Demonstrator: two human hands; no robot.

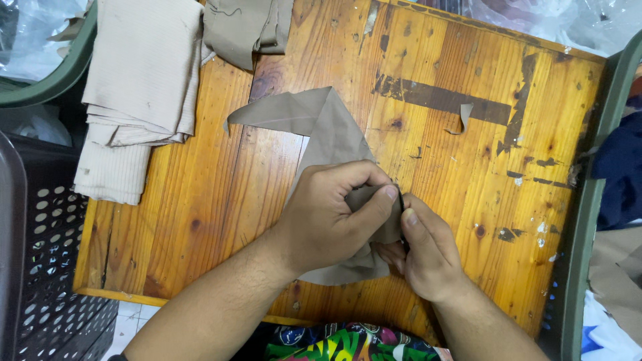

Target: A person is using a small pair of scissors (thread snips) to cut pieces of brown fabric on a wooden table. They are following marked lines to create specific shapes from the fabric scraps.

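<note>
Tan fabric piece (328, 127), folded w/ pointed flap, flat on wood, lower end bunched & pinched.

The left hand (331, 214) covers the middle of the tan cloth piece (321, 127), so its folds there stay out of sight. A thin dark thing (401, 204) sits pinched between both thumbs; it is too small to tell what it is. The right hand (421, 257) hides the cloth's lower corner. The stack of beige fabric (137, 93) runs off the top edge. The perforated grey crate (47, 267) is cut off at the left.
</note>
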